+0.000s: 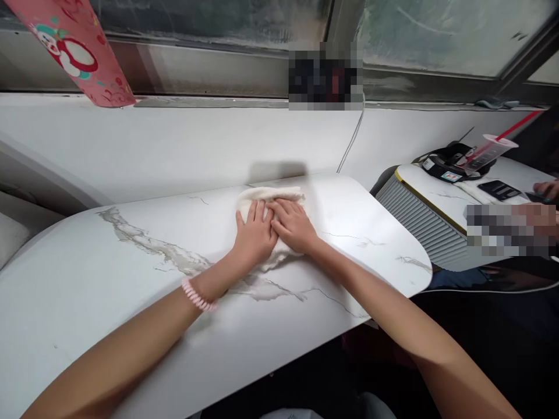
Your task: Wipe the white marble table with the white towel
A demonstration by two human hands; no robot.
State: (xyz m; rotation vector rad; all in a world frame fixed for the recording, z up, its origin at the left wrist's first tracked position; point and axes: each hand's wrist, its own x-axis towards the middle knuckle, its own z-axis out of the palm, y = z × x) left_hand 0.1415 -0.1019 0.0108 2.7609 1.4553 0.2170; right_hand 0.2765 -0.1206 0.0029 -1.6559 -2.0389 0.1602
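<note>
A white cloth point(273, 195) lies on the white marble-patterned table point(131, 279), near its far edge. My left hand point(254, 233) rests flat on the cloth with the fingers stretched out. My right hand point(293, 223) lies flat beside it on the cloth, its fingers extended and touching the left hand's fingers. A pink coiled band point(197, 295) circles my left wrist. Both palms cover the near part of the cloth.
A white wall and window ledge point(174, 145) run behind the table. A cable point(351, 139) hangs down the wall. To the right stands a second table point(437, 192) with a plastic cup with a red straw point(489, 152), a dark device point(498, 189) and another person's hand point(545, 189).
</note>
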